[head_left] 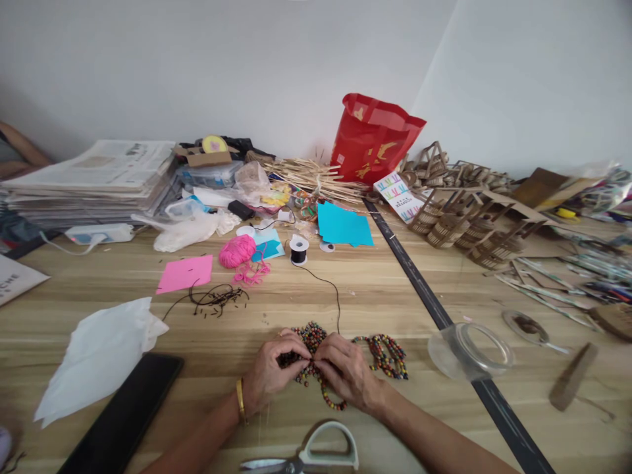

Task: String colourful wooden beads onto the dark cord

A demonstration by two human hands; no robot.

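My left hand and my right hand meet over a pile of small multicoloured wooden beads, fingertips pinched together. What sits between the left fingertips is too small to make out. Thin black cord runs from a white-rimmed spool to my right hand, which grips it. Below that hand hangs a strand of threaded beads. Just to the right lies a looped bead string. White-handled scissors rest near the front edge, blades pointing left.
Left are a black phone, white tissue, black cord scraps and pink yarn. Right are a clear tape roll and several small woven baskets. Behind stand stacked newspapers and a red bag.
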